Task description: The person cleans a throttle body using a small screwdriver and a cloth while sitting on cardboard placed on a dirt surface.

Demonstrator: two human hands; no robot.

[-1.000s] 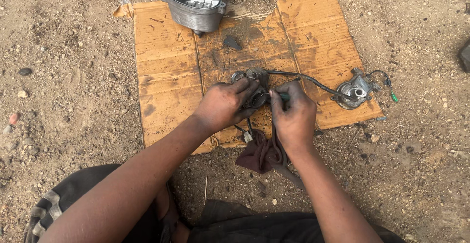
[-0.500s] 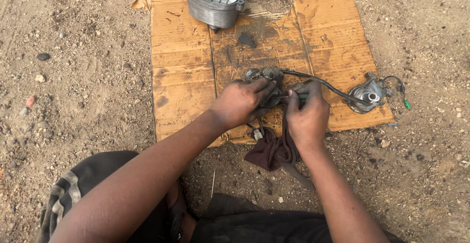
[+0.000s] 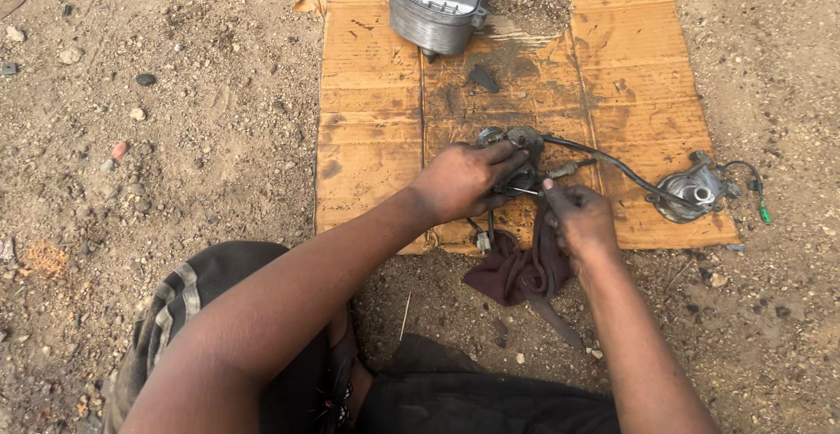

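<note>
My left hand (image 3: pixel 464 180) grips a small dark metal engine part (image 3: pixel 512 141) that rests on a stained sheet of cardboard (image 3: pixel 376 110). My right hand (image 3: pixel 577 217) pinches a thin metal tool (image 3: pixel 525 192) whose tip points into that part, with a dark maroon rag (image 3: pixel 516 272) hanging under the hand. A black cable (image 3: pixel 604 161) runs from the part to a round grey metal housing (image 3: pixel 696 191) at the right, which trails thin wires with a green end (image 3: pixel 764 215).
A grey cast-metal cover (image 3: pixel 437 1) stands open side up at the far edge of the cardboard. A small dark piece (image 3: pixel 481 77) lies below it. Around lies sandy ground with stones (image 3: pixel 144 79). My knees in dark trousers (image 3: pixel 201 285) fill the near side.
The view has shifted, so everything sits further right and lower. My right hand has slid slightly down and right of the part, with the thin tool now showing between the hands.
</note>
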